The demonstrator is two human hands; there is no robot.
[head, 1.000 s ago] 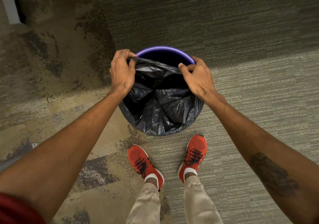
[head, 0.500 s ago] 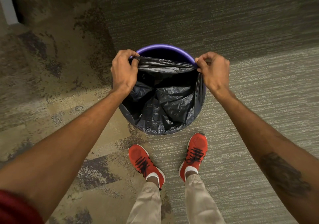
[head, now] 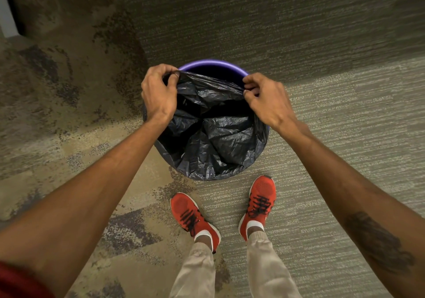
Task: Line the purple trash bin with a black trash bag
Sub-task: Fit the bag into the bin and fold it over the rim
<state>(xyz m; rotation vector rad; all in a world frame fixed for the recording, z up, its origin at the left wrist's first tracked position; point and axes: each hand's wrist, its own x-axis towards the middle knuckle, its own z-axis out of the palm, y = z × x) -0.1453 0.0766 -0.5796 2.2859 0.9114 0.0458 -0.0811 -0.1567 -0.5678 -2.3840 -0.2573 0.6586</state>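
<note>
The purple trash bin (head: 212,64) stands on the carpet in front of me; only its far rim shows bare. A crinkled black trash bag (head: 213,134) sits in it and drapes over the near and side rim, hiding the bin's front wall. My left hand (head: 157,93) pinches the bag's far edge at the bin's left side. My right hand (head: 266,100) pinches the same edge at the right side. The edge is stretched between both hands, just short of the far rim.
Patterned carpet (head: 322,118) surrounds the bin. My feet in red shoes, left (head: 192,217) and right (head: 258,203), stand just behind the bin. A pale wall or door edge (head: 7,19) shows at the far left.
My right hand had swung out past the bin's right rim and has come back inward and slightly down, still holding the bag's edge. The left hand has barely shifted.
</note>
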